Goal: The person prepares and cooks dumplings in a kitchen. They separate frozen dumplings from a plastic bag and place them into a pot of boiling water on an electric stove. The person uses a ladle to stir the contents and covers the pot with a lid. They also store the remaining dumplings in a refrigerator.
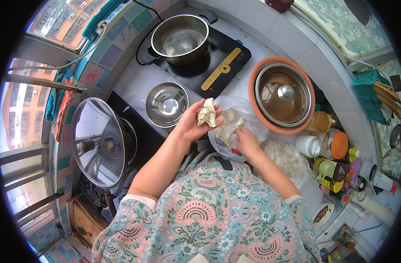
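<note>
My left hand (194, 121) is palm up, cradling several pale, pleated dumplings (207, 113) beside the plastic bag's left edge. The thin, clear plastic bag (256, 127) lies spread in front of me with more dumplings (227, 136) inside. Over the bag's right part is my right hand (245, 141), its fingers curled at a dumpling (240, 122). Further left stands a shiny steel bowl (167, 105) with nothing visible in it. A second clear bag (286, 158), full of pale pieces, sits by my right forearm.
A steel pot (180, 40) with liquid stands on a black induction cooker (225, 65) at the back. To the right, a glass-lidded pot (281, 94) rests in an orange basin (254, 103). At left is a large glass lid (97, 142). Jars (339, 145) and bottles crowd the right.
</note>
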Demonstrator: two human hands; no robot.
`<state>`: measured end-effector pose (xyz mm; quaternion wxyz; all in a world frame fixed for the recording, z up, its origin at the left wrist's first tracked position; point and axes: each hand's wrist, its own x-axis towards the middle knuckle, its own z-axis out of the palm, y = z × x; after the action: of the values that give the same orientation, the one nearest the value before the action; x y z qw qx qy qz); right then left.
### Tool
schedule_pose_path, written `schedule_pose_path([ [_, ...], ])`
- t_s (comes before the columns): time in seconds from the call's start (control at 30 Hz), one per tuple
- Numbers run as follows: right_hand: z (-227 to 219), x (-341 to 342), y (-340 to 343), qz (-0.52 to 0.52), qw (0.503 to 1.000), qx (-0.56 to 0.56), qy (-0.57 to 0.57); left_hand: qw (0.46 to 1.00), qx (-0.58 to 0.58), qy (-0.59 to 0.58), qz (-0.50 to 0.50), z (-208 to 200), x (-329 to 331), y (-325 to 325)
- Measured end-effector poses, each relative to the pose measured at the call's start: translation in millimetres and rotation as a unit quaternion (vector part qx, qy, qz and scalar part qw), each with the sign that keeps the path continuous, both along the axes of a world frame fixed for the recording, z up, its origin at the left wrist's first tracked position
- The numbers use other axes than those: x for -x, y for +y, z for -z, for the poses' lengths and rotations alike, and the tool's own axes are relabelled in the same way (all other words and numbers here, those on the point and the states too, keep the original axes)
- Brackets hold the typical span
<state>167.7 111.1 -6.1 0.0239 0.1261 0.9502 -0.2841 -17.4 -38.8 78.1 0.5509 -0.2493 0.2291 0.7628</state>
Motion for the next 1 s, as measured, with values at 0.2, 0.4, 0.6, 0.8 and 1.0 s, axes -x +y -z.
schedule_pose_path([
  [0.2, -1, 25, -24, -0.150, 0.982, -0.082, -0.075, 1.000, 0.015, -0.010, -0.019, -1, 4, -11],
  [0.4, 11, 28, -23, -0.114, 0.982, -0.115, -0.098, 0.999, 0.032, -0.007, -0.020, -4, 5, -15],
  [0.6, -10, 29, 10, -0.107, 0.964, -0.236, -0.057, 0.999, 0.043, 0.021, 0.004, 0, 4, -14],
  [0.8, 16, 43, 8, -0.146, 0.901, -0.375, -0.163, 0.998, 0.044, 0.030, 0.028, -1, -5, -9],
  [1.0, 25, 56, 8, -0.151, 0.885, -0.397, -0.193, 0.999, 0.036, 0.008, 0.015, 3, -8, -10],
])
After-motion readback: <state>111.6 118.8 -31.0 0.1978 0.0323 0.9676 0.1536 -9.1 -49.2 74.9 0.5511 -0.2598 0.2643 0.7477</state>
